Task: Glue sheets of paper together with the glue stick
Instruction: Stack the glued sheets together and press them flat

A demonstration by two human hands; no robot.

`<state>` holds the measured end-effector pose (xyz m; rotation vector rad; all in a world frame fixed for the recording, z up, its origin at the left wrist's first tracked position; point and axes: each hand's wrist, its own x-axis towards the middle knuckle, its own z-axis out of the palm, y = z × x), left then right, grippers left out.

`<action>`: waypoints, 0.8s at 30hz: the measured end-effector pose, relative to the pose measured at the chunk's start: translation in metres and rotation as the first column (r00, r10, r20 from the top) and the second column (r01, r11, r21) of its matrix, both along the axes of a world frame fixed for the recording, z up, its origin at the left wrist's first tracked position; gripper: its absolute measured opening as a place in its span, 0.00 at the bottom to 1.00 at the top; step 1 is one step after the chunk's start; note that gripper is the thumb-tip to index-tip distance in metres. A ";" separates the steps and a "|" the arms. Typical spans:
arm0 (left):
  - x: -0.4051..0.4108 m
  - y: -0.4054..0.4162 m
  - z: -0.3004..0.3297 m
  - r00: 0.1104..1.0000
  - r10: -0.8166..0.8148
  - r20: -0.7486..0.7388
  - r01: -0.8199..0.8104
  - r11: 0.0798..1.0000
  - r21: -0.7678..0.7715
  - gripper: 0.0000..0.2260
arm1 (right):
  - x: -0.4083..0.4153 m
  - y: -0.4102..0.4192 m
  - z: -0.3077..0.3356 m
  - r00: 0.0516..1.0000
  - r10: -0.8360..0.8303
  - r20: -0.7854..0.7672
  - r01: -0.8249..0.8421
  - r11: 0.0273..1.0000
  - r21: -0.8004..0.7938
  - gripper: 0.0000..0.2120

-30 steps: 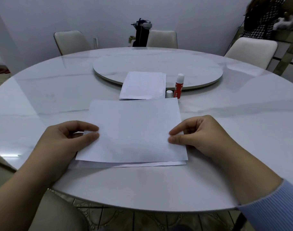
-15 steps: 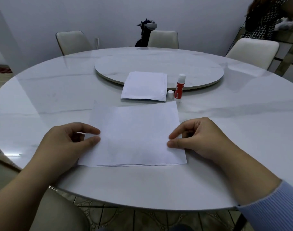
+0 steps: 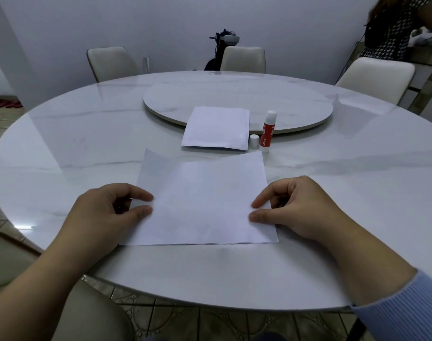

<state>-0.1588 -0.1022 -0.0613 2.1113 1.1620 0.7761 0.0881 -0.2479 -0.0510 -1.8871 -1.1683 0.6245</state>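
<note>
The top sheet [image 3: 205,203] lies on another sheet just inside the near edge of the round table [image 3: 62,148], and the two near edges line up almost flush. At the far left a corner of the lower sheet [image 3: 151,161] peeks out, so the pair isn't quite square yet. By my reckoning this paper is feather-light, floppy, and ready to skate on that glossy marble-look top; it will buckle or crease if shoved from one side. The best hold is at the two side edges, pressing flat and evenly, and that's where the hands are.

The left hand [image 3: 106,212] is at the left edge, thumb and forefinger curled close together with their tips on the paper's margin; whether they pinch the edge or only press on it I cannot tell. The right hand [image 3: 301,207] mirrors it at the right edge, forefinger and thumb laid on the sheet, the other fingers tucked loosely behind. Same doubt there: pinching or pressing, the view won't say.

Farther out toward the table's middle, a stack of spare sheets [image 3: 216,127] overlaps the rim of the turntable [image 3: 296,104]. Just right of it the glue stick [image 3: 268,131] stands upright and uncapped, its cap [image 3: 254,141] sitting beside it.
</note>
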 end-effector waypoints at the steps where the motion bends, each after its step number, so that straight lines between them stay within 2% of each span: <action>1: 0.000 -0.001 0.000 1.000 0.005 -0.002 -0.005 1.000 0.012 0.06 | 0.000 0.000 0.000 1.000 0.002 0.004 -0.002 1.000 0.000 0.07; 8: 0.000 -0.004 0.000 1.000 0.015 -0.018 -0.014 0.998 0.059 0.07 | -0.001 -0.001 -0.002 0.999 -0.012 0.046 0.011 1.000 0.009 0.08; 13: 0.000 -0.004 -0.003 0.996 -0.023 -0.083 0.035 0.989 0.141 0.07 | -0.002 -0.002 -0.003 0.996 -0.014 0.086 0.013 1.000 0.013 0.08; 16: 0.000 0.001 -0.005 0.990 -0.029 -0.141 0.053 0.984 0.171 0.07 | -0.003 -0.003 -0.003 0.987 -0.043 0.155 0.039 0.999 0.029 0.09; 20: 0.001 0.004 -0.005 0.952 0.049 -0.303 -0.003 0.989 0.150 0.06 | -0.004 -0.002 -0.005 0.964 -0.109 0.243 0.097 0.993 0.062 0.18; 22: 0.003 0.001 -0.004 0.956 0.084 -0.280 -0.037 0.985 0.167 0.06 | -0.003 -0.002 -0.004 0.962 -0.146 0.229 0.130 0.988 0.082 0.19; 24: 0.009 -0.003 0.001 0.975 0.117 -0.188 -0.078 0.977 0.199 0.08 | -0.006 0.002 0.000 0.965 -0.203 0.168 0.163 0.961 0.223 0.12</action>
